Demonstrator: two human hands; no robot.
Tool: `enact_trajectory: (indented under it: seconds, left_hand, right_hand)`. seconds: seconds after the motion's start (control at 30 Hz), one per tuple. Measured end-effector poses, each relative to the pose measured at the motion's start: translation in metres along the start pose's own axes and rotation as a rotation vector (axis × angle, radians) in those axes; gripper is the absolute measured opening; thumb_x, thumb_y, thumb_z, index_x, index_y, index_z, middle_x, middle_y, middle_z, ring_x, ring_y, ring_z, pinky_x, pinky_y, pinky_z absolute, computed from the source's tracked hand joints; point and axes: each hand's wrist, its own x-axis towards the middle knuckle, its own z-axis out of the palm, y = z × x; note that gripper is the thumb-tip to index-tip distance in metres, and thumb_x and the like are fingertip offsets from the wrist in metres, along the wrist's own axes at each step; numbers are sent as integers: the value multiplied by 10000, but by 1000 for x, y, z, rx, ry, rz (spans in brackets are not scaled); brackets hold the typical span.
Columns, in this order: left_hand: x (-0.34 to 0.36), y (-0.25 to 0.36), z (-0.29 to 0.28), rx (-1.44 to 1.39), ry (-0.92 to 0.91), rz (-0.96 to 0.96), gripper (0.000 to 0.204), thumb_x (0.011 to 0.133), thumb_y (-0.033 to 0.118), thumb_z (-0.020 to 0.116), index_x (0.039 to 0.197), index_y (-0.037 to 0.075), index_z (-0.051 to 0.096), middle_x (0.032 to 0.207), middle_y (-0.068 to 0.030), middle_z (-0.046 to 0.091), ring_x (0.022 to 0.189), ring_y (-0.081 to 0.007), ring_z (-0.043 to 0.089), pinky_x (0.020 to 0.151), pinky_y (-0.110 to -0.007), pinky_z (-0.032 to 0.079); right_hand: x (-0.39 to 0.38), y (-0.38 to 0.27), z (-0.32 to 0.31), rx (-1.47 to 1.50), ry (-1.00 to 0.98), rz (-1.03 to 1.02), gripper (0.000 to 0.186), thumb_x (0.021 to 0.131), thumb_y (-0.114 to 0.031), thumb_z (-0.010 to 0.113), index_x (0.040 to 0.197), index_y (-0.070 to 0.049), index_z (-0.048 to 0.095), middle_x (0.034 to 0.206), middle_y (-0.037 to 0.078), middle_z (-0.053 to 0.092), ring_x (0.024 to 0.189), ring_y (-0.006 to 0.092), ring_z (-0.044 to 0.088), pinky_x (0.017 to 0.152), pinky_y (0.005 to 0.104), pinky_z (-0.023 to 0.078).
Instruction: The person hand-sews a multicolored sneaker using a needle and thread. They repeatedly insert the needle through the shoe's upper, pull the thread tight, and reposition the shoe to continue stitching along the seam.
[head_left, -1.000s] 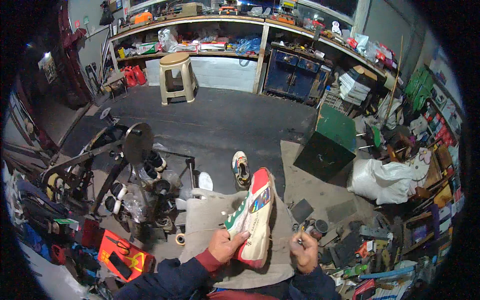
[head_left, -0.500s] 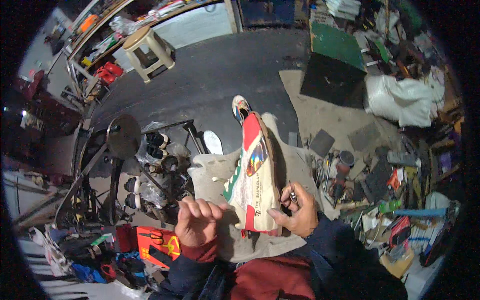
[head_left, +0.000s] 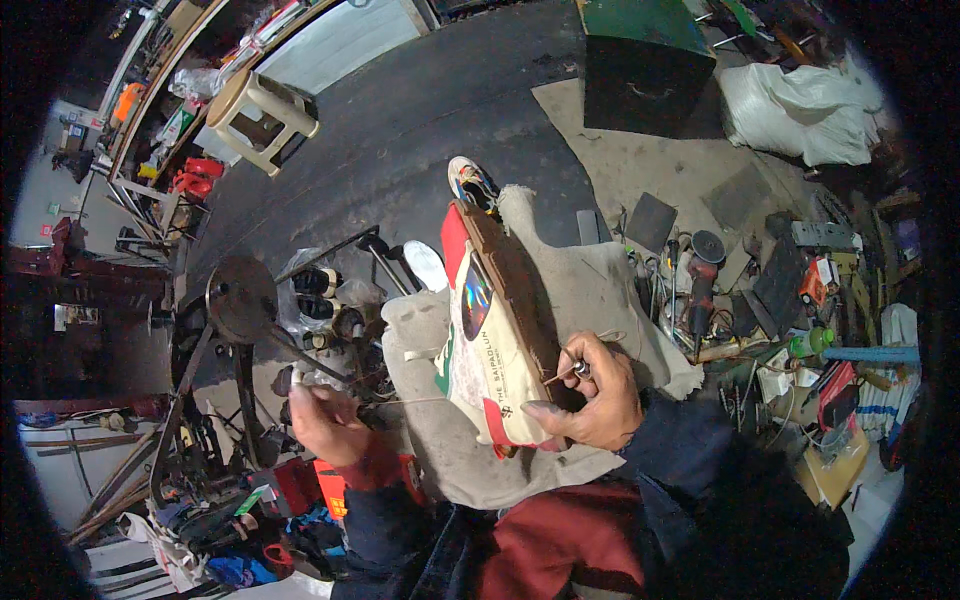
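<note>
A white sneaker [head_left: 490,360] with red, green and iridescent patches lies on its side over a grey cloth [head_left: 640,330] on my lap, brown sole to the right. My right hand [head_left: 600,400] grips a small metal-tipped tool [head_left: 580,368] at the sole's edge, thumb against the shoe's heel. My left hand [head_left: 330,420], left of the shoe, has its fingers pinched on a thin pale thread [head_left: 420,399] stretched across toward the shoe. A second sneaker [head_left: 470,178] stands beyond the first.
A metal stand [head_left: 240,300] and several shoes [head_left: 318,285] are at left, a stool [head_left: 262,118] behind. A green box [head_left: 645,75] and white sack [head_left: 790,110] are at back right. An angle grinder [head_left: 700,300] lies among tools at right.
My left hand has left the shoe and moved left, drawing the thread. The shoe has turned to show more of its sole. My right hand is now at its edge, and the view has shifted.
</note>
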Motion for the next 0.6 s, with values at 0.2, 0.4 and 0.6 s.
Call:
enact_trajectory:
  seconds: [0.2,0.4,0.6]
  left_hand:
    - [-83,53,87,497,-801,427,124,834,58,689,940,-2,705,697,-88,571,646,-221,567,627,-299,460]
    - [-78,52,113,423,-921,388,175,796,22,730,969,49,725,816,-108,563,717,-257,598,655,-323,481]
    - [-88,40,107,406,-774,328,66,814,-16,692,878,-4,690,801,-87,627,719,-184,592,670,-277,462]
  right_hand:
    - [-4,-12,-13,28,-40,-67,358,773,-217,810,945,-49,544,806,66,597,670,146,584,586,306,494]
    - [-15,-19,-38,-18,-160,-319,203,887,-76,635,1069,4,595,903,155,625,784,303,649,689,361,516]
    - [-11,-20,-44,-129,-120,-103,232,877,-77,656,1105,-45,628,925,182,682,835,363,682,717,421,522]
